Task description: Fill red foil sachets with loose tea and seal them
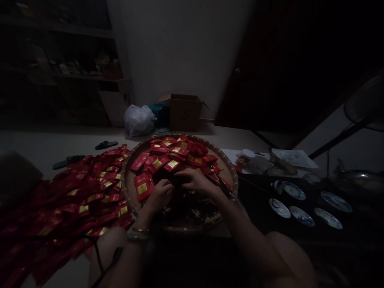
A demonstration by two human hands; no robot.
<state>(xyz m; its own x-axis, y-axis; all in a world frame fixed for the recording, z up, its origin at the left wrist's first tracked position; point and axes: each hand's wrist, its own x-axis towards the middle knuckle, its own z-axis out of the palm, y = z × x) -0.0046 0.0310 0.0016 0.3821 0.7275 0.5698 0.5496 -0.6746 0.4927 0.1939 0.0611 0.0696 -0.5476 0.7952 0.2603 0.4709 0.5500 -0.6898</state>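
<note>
A round woven bamboo tray [228,170] lies in front of me, its far half heaped with small red packets [159,162] bearing gold labels. Dark loose clumps, perhaps leaves [195,208], cover its near part. Over the middle of the tray, my left hand [162,195] is closed with curled fingers. My right hand [196,183] arches opposite it, fingers bent inward and closed. Something dark seems to be between the two hands, but the dim light hides what it is. A thin dark tool [217,183] lies by the right wrist at the tray's right side.
A large pile of red packets [102,188] spreads over the floor at left, near dark slippers [106,145]. Behind the tray stand a white plastic bag [139,120] and a cardboard box [185,114]. Blue-and-white dishes [294,191] sit on a dark table at right.
</note>
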